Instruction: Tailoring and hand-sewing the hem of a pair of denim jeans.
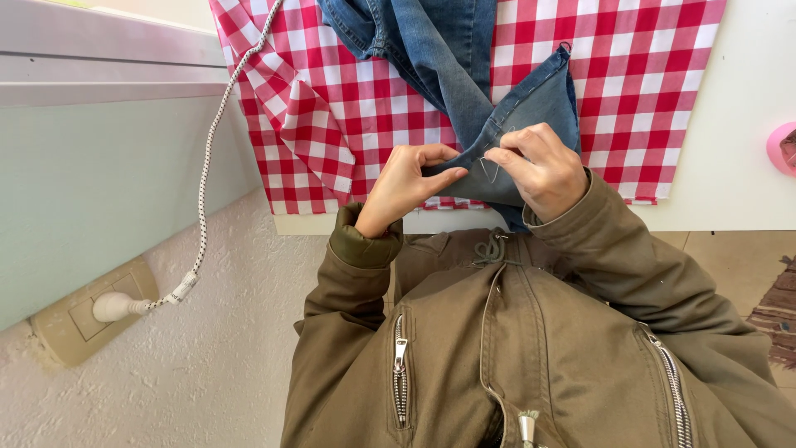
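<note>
A piece of blue denim (pixel 464 75) lies on a red-and-white checked cloth (pixel 365 108) and hangs over the table's near edge. My left hand (pixel 406 184) pinches the folded denim hem from the left. My right hand (pixel 539 166) grips the same hem from the right, fingers closed over the fabric. A thin thread loop (pixel 489 170) shows on the denim between the two hands. Whether a needle is held cannot be made out. Both arms wear olive jacket sleeves.
A white table (pixel 730 166) carries the cloth. A pink round object (pixel 783 148) sits at its right edge. A speckled white cord (pixel 207 158) runs down the left to a plug in a wall socket (pixel 91 311). A brown rug (pixel 779 311) lies on the floor at right.
</note>
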